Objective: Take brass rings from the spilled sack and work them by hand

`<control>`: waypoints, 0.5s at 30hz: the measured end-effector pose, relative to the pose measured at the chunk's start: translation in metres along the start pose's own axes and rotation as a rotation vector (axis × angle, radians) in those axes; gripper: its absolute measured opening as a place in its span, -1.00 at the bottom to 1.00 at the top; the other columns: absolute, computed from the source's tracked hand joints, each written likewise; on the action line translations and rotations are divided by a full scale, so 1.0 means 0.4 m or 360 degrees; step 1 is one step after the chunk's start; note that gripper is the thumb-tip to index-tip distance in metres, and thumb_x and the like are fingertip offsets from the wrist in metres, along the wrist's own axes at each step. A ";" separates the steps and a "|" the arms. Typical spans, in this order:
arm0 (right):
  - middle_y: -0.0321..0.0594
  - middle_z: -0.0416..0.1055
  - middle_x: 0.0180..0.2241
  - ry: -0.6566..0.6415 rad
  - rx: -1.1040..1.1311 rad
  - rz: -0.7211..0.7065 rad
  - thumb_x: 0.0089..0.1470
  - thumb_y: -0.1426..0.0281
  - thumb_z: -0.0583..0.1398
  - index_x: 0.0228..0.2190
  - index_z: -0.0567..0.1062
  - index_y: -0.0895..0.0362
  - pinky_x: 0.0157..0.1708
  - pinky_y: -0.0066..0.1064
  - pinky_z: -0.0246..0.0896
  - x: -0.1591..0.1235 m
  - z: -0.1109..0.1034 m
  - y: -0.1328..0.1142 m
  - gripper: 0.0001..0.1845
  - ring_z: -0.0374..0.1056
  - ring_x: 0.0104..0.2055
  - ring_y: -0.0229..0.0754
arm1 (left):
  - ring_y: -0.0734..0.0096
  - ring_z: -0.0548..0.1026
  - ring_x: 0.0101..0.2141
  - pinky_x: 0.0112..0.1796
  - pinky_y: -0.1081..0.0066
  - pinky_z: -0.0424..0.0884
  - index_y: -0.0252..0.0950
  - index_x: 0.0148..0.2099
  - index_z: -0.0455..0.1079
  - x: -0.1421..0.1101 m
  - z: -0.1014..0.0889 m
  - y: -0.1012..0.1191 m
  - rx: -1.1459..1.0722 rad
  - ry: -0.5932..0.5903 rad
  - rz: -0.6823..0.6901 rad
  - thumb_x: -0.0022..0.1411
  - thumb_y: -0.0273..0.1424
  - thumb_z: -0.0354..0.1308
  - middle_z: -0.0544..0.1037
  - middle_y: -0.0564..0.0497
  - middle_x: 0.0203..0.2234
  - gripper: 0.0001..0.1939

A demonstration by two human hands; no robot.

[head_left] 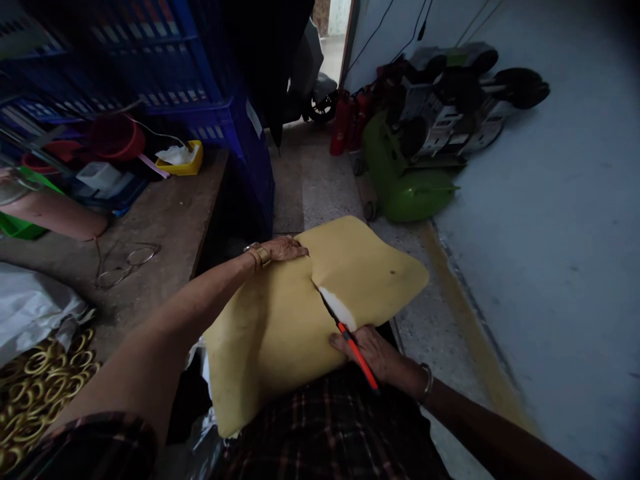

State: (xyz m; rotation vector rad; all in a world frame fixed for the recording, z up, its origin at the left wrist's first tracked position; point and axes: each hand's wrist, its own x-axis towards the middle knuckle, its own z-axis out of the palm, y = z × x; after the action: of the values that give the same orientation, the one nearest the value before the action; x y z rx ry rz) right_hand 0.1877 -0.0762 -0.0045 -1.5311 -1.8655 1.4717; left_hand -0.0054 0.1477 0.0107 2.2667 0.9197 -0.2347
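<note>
A thick, dull-yellow sheet [265, 333] lies across my lap, its left part bending down. A slit runs through it toward the right, and a white layer [337, 307] shows in the gap. My left hand [287, 249] rests flat on the sheet's far edge, fingers stretched out, near the slit's upper end. At the near edge, my right hand [373, 350] is closed around a cutting tool with a red-and-black handle [361, 360]. Its dark, narrow blade lies along the slit. The fingers under the sheet are hidden, and I cannot tell whether the tool is a knife or scissors.
A wooden table [175, 207] at left bears glasses [133, 260], a yellow tray [187, 160], a red basin [117, 137] and many golden rings [45, 387]. Blue crates [235, 127] stand behind. Fire extinguishers [343, 123] and a green air compressor [410, 187] stand by the right wall.
</note>
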 end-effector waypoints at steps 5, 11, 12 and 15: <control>-0.41 -0.02 -0.72 -0.0157 0.0177 0.0175 0.03 0.00 0.01 -0.71 0.14 0.12 -0.65 -0.48 -0.13 -0.017 -0.032 -0.007 -0.47 -0.10 -0.65 -0.39 | 0.42 0.42 -0.33 -0.27 0.50 0.26 -0.36 -0.25 0.47 -0.019 -0.005 0.015 -0.0270 -0.0083 -0.0046 0.17 -0.29 -0.03 0.56 -0.04 -0.30 -0.69; -0.24 0.34 -0.45 -0.0184 0.0501 0.0256 -0.02 -0.10 0.03 -0.42 0.44 0.12 -0.43 -0.46 0.24 -0.050 -0.051 0.007 -0.46 0.25 -0.42 -0.24 | 0.43 0.41 -0.40 -0.34 0.47 0.30 -0.41 -0.28 0.46 -0.034 0.004 0.017 -0.0530 0.0014 0.0001 0.10 -0.38 0.03 0.55 -0.03 -0.40 -0.76; -0.23 0.36 -0.40 -0.0193 0.0534 0.0273 -0.03 -0.10 0.05 -0.37 0.46 0.11 -0.38 -0.44 0.27 -0.055 -0.051 0.011 -0.46 0.27 -0.38 -0.22 | 0.43 0.41 -0.41 -0.35 0.47 0.30 -0.41 -0.27 0.46 -0.036 0.005 0.017 -0.0562 0.0027 0.0001 0.09 -0.38 0.04 0.55 -0.03 -0.41 -0.76; -0.21 0.39 -0.37 -0.0247 0.0578 0.0351 -0.06 -0.10 0.08 -0.32 0.48 0.10 -0.31 -0.41 0.31 -0.067 -0.049 0.023 -0.45 0.31 -0.33 -0.19 | 0.43 0.40 -0.43 -0.37 0.47 0.30 -0.43 -0.26 0.46 -0.040 0.010 0.016 -0.0586 0.0072 0.0002 0.07 -0.39 0.05 0.54 -0.04 -0.41 -0.74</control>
State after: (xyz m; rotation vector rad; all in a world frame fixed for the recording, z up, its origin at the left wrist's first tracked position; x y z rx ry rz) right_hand 0.2178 -0.0901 0.0053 -1.5141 -1.4315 1.9520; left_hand -0.0126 0.1329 0.0171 1.9386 0.9020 -0.0103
